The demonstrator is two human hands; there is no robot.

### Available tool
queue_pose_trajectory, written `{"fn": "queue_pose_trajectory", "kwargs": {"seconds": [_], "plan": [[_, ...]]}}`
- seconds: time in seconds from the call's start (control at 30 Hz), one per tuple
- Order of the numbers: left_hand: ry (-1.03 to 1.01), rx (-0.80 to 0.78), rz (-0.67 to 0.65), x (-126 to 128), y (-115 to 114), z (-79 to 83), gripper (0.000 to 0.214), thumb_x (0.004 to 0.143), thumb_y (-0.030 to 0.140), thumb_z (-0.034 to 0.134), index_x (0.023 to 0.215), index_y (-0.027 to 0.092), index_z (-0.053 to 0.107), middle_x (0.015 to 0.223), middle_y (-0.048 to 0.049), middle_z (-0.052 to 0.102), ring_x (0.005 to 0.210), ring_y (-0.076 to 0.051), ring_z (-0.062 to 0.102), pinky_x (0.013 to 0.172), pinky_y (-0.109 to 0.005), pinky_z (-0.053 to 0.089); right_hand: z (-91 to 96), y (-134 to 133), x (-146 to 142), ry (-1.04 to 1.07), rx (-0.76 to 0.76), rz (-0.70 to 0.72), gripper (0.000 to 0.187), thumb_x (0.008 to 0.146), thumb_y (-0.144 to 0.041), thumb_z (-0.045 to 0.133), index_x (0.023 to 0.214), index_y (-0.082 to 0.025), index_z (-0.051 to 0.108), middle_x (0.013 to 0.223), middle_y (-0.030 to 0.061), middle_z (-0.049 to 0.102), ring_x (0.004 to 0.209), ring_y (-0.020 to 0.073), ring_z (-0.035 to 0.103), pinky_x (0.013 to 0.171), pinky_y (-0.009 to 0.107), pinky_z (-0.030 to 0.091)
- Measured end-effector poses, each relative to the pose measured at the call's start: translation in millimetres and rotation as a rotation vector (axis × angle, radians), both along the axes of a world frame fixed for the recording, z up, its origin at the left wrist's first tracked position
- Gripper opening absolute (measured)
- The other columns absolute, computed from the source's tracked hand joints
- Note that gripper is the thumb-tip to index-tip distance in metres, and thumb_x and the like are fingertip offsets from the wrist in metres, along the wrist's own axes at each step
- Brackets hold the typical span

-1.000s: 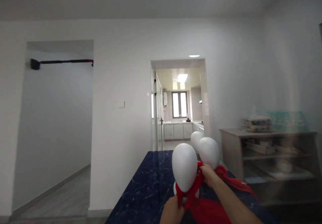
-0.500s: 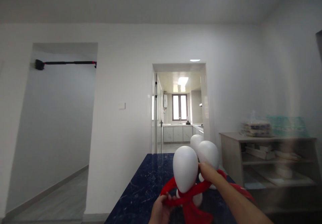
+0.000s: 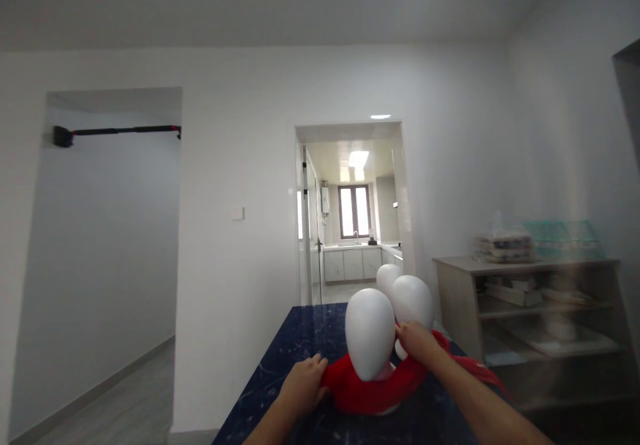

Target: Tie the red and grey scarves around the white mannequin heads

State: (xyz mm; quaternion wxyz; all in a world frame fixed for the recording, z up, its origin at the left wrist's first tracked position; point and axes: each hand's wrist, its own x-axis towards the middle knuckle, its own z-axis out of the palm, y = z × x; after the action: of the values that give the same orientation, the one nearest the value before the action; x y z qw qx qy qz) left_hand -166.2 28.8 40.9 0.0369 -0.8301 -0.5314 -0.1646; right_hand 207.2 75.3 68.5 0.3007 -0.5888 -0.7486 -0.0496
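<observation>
Since half a second ago, both hands have spread the red scarf lower and wider, so it now sits as a full band around the neck of the nearest white head instead of a thin loop.

Left hand grips the scarf's left end, fingers curled over the cloth, low on the dark blue marbled desk. Right hand pinches the scarf at the head's right side, just below its widest part, touching the cloth and close against the head. The two hands are apart, one on each side of the head.

More red cloth trails back along the right forearm toward the desk's right edge.

Two more heads stand just behind the first, nearer the desk's far end, partly hidden by it.

Beyond the desk's right edge stands a wooden shelf with blurred stacked items on top. Straight ahead, a doorway opens into a lit kitchen. At left, a bar spans another opening.
</observation>
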Motion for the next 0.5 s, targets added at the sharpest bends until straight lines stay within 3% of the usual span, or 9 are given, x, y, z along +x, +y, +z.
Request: {"fn": "queue_pose_trajectory", "kwargs": {"seconds": [0.17,0.3,0.4,0.5], "plan": [[-0.061,-0.048,0.074,-4,7,-7.3,0.065,0.074,0.041,0.076,0.135,0.020,0.066,0.141,-0.0140,0.067,0.132,-0.036,0.060,0.116,-0.045,0.042,-14.1,-5,4,0.073,-0.059,0.005,0.032,0.090,-0.006,0.052,0.110,-0.019,0.073,0.099,0.0145,0.082,0.096,0.0281,0.077,0.090,0.035,0.050],[-0.256,-0.162,-0.005,14,10,-24.1,0.090,0.073,0.050,0.075,0.153,0.014,0.054,0.157,-0.0163,0.057,0.146,-0.035,0.051,0.125,-0.043,0.037,-40.1,-8,-6,0.250,-0.075,-0.025,0.040,0.087,-0.006,0.050,0.119,-0.020,0.068,0.107,0.0142,0.081,0.103,0.0286,0.076,0.088,0.034,0.049],[-0.324,-0.197,-0.051,36,20,-37.1,0.091,0.079,0.035,0.065,0.163,0.009,0.039,0.171,-0.0151,0.041,0.158,-0.029,0.037,0.132,-0.037,0.026,-65.4,-13,-21,0.409,-0.099,-0.030,0.026,0.082,-0.009,0.054,0.102,-0.020,0.068,0.102,0.0122,0.081,0.098,0.0271,0.076,0.083,0.032,0.050],[-0.245,-0.176,-0.028,54,35,-44.9,0.090,0.077,0.018,0.056,0.164,0.005,0.035,0.173,-0.0141,0.035,0.162,-0.024,0.031,0.134,-0.033,0.022,-87.5,-20,-35,0.547,-0.112,-0.015,0.013,0.082,-0.016,0.056,0.090,-0.022,0.065,0.095,0.0102,0.081,0.093,0.0265,0.076,0.080,0.031,0.052]]}}
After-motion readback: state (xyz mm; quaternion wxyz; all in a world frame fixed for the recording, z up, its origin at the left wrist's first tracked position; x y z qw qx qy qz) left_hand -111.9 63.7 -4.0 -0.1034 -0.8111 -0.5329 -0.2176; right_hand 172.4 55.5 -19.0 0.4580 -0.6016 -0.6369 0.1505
